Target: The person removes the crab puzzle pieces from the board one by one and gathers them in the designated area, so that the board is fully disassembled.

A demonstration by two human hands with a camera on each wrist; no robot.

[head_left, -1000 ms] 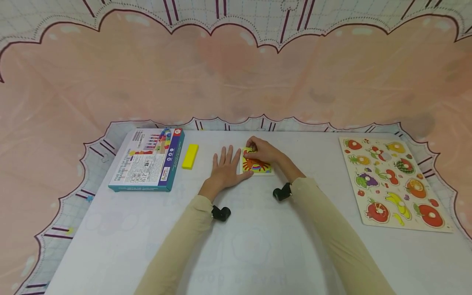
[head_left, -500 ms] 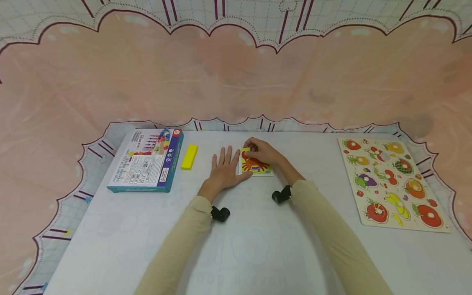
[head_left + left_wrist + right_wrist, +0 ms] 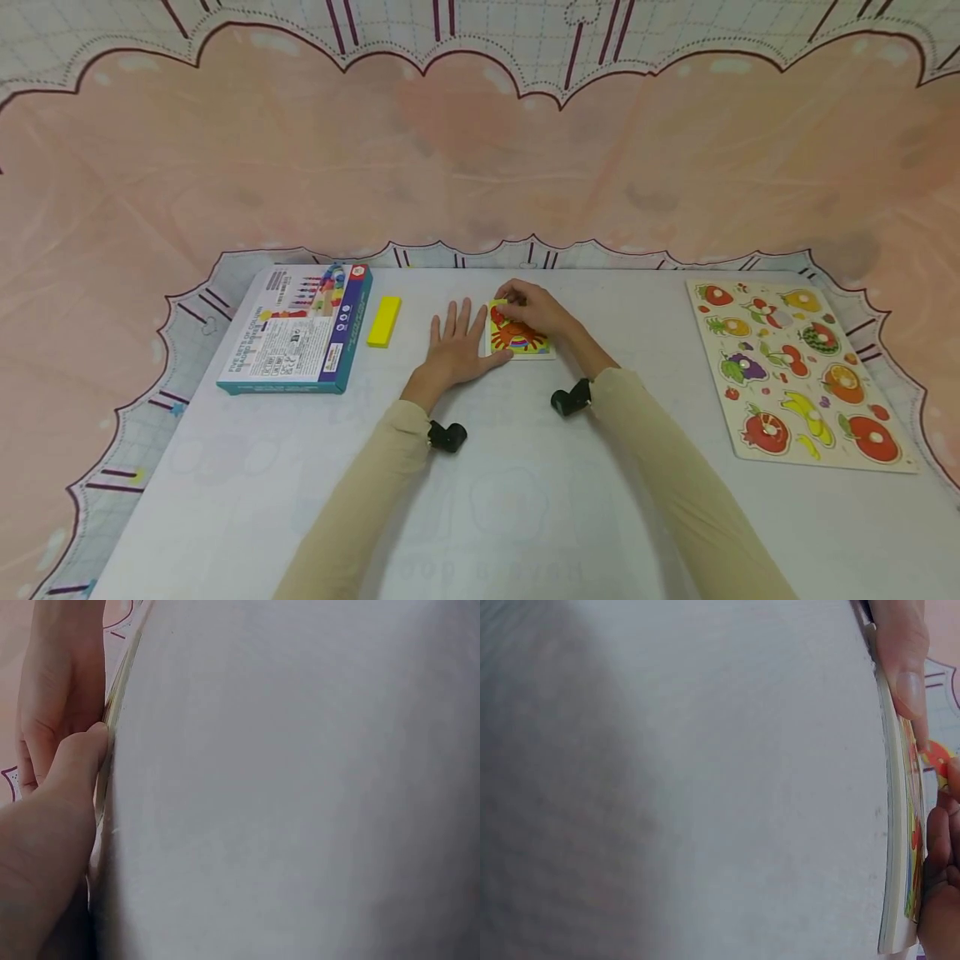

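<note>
Hands (image 3: 453,354) (image 3: 536,310) touch a thin printed board (image 3: 519,340) and a rounded red piece (image 3: 937,758).

Head view high, facing forward, downward; wrist views low, close, sharing crab board (image 3: 519,337).

The crab panel (image 3: 520,340) is printed in orange-red on yellow, with multicoloured stripes, the pinched piece (image 3: 937,757) in red and yellow. The block (image 3: 384,322) is coloured yellow, the box (image 3: 288,325) faced in white, edged in teal and purple. The board (image 3: 810,379) is patterned with red, yellow and purple fruits on cream.
</note>
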